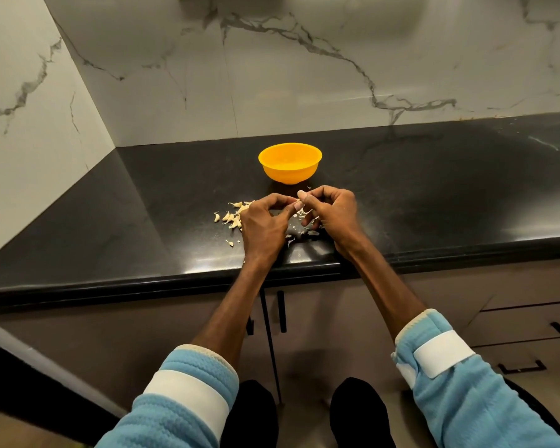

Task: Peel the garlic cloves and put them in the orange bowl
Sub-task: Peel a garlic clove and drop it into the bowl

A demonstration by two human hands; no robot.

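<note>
Setting: white grey-veined marble wall (304,76) behind a glossy black stone desk (434,189), with brown cabinet doors (369,312) below its front edge.
Landmark: round orange plastic bowl (290,174), upright on the desk, well back from the front edge.
Left hand (265,221): just in front of the bowl, fingers curled, thumb and forefinger pinching the small pale garlic clove (299,199).
Right hand (332,208): in front of the bowl and slightly to its right, fingers curled, pinching the same clove from the other side.
Clove in work: held above the desk, just in front of the bowl and not touching it; mostly hidden by the fingertips, so how much skin is left on it cannot be told.
Waiting stock: heap of cream-coloured unpeeled garlic cloves (235,215) on the desk, in front of the bowl and to its left, partly behind the left hand.
Waste: thin pale peel scraps (299,218) scattered on the desk in front of the bowl, under both hands.
Bowl contents: only a pale sheen shows inside; no clove can be made out, and the bottom is hidden by the near wall.
Progress: judging by the scraps, peeling is under way; the heap suggests most of the work is left.
</note>
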